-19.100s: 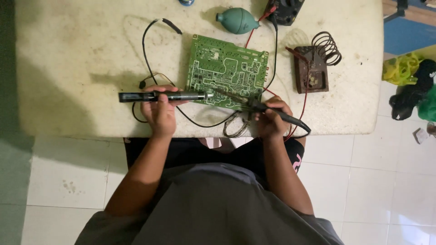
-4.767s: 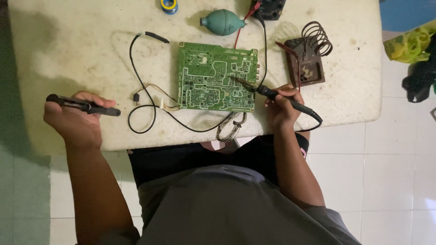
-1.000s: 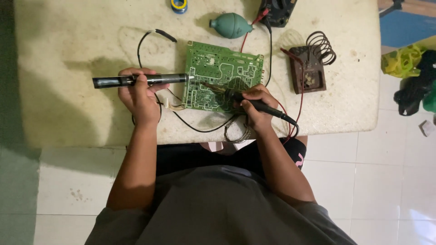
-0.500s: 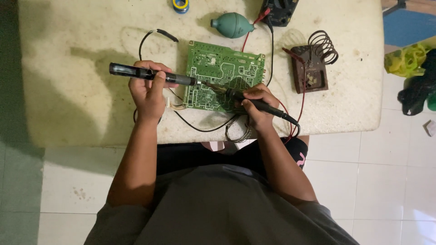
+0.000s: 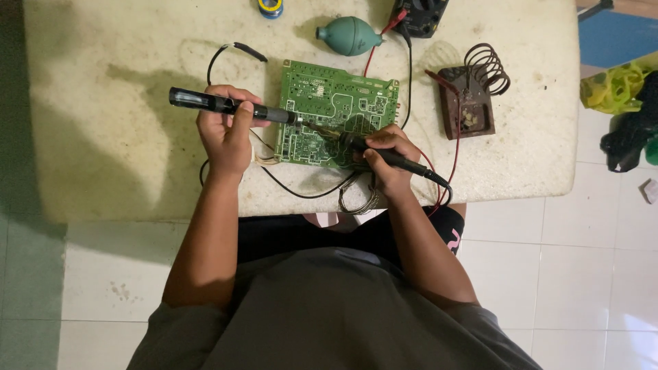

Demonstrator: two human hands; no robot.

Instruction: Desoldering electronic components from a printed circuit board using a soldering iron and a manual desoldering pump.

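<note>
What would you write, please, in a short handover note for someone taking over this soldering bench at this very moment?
Left hand: gripping a long black desoldering pump, nozzle at the green circuit board.
Right hand: holding a corded soldering iron, tip on the board close to the pump's nozzle.
The board lies flat on the white table. Behind it: a teal rubber blower and a coil iron stand.
Done: both tools brought to one spot.
Left: cannot tell whether that joint is cleared.

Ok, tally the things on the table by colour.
Green: 2 (circuit board, rubber air blower)
Black: 3 (desoldering pump, soldering iron, multimeter)
Brown: 1 (coil iron stand)
Blue-yellow: 1 (solder spool)
Total: 7
</note>
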